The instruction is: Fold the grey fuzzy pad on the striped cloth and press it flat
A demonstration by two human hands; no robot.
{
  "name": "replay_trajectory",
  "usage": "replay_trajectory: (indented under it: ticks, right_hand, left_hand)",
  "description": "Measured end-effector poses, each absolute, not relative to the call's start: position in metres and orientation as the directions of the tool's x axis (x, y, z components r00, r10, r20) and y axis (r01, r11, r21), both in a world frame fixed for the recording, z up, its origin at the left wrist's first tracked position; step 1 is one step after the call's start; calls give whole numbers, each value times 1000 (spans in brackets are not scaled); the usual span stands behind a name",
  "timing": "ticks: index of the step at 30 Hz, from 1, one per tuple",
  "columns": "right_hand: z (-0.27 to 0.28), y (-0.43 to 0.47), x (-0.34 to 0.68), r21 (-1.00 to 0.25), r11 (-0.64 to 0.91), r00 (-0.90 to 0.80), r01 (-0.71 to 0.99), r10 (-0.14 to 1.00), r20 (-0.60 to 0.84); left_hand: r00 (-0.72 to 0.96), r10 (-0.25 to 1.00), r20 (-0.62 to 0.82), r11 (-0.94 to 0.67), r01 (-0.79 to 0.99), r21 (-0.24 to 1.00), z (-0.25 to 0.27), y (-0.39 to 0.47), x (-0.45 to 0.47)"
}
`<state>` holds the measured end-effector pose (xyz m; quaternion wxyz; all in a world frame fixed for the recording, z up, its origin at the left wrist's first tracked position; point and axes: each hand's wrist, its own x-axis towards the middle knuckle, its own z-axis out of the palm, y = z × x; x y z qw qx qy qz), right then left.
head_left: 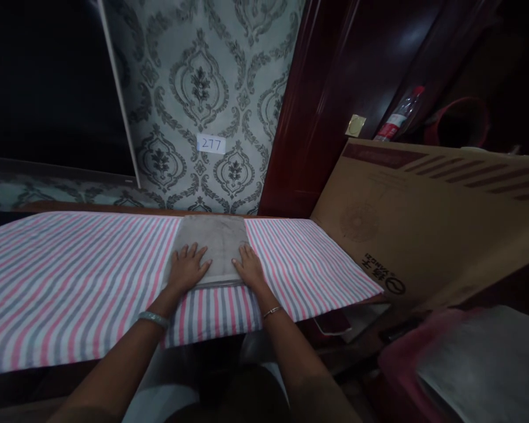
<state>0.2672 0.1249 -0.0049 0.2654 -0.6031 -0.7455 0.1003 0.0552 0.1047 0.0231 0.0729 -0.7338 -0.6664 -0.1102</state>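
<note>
Located grey cloth [221, 249] at frame centre: matte, faintly creased, folded into flat rectangle, layered edge facing bottom of frame; could not tell long axis, given foreshortening. Found left hand [187, 269] and right hand [249, 265] palm-down on its left and right sides, fingers extended, slightly spread, gripping nothing. Noted striped fabric cover [83, 264] beneath, printed cardboard box [427, 217] at right, damask-patterned wallpaper [246, 144] upper centre.

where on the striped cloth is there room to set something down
The striped cloth has a wide free patch left of the folded gray cloth, in front of the dark screen, and a smaller one between it and the cardboard box. The middle is crowded: left hand and right hand lie there.
</note>
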Motion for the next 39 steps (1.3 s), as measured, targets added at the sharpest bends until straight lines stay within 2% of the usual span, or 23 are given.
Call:
replay_trajectory:
  ticks: [3, 14, 22, 26, 30, 36, 39]
  right_hand:
    - [-5, 125, 267, -459, 260, -139, 850, 949, 281]
    - [-9, 126, 266, -443, 261, -136, 858, 946, 295]
    - [6, 136, 271, -437, 227, -164, 870, 970, 177]
    - [30, 168, 269, -498, 323, -209, 805, 939, 272]
    - [36, 196, 251, -519, 391, -241, 760, 911, 334]
    - [12, 193, 237, -378, 368, -308, 849, 928, 211]
    - [9, 190, 239, -341, 367, -316, 865, 928, 197]
  left_hand:
    - [89, 969, 230, -102, 994, 49, 24, 105, 55]
    - [96, 961, 258, -114, 992, 57, 24, 103, 55]
    - [140, 933, 332, -181, 979, 96, 25, 100, 53]
    - [164, 946, 281, -210, 967, 142, 53, 116, 59]
    - [151, 937, 314, -237, 937, 256, 67, 142, 77]
    - [217, 944, 250, -252, 961, 118, 27, 152, 95]
    - [218, 948, 233, -242, 967, 77, 15, 151, 94]
